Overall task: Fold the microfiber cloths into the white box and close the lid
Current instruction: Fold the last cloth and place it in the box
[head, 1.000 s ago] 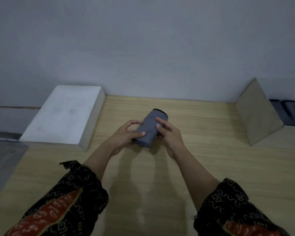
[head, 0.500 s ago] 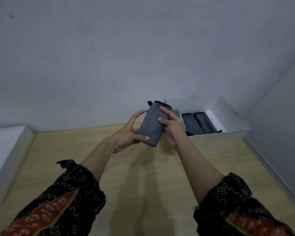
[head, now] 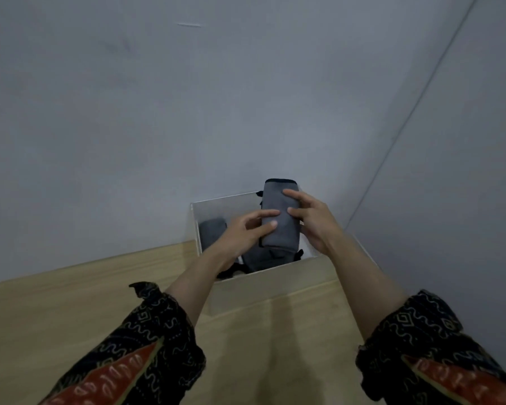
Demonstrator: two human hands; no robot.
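Observation:
A folded grey microfiber cloth [head: 279,217] with a dark hem is held in the air above the open white box [head: 263,287]. My left hand [head: 243,233] grips its lower left side with fingers and thumb. My right hand [head: 314,220] holds its right side, fingers laid over the top. Inside the box lie other folded grey cloths: one [head: 212,232] at the left wall, another [head: 263,258] under the held cloth, partly hidden by my hands. The lid is out of view.
The box stands on a light wooden table [head: 100,302] in a corner, close to the grey back wall [head: 158,127] and the right-hand wall [head: 465,200]. My patterned sleeves fill the lower edge.
Both hands carried the folded cloth from the middle of the table to the right and up, over the open box. The view turned right, so the lid left the frame.

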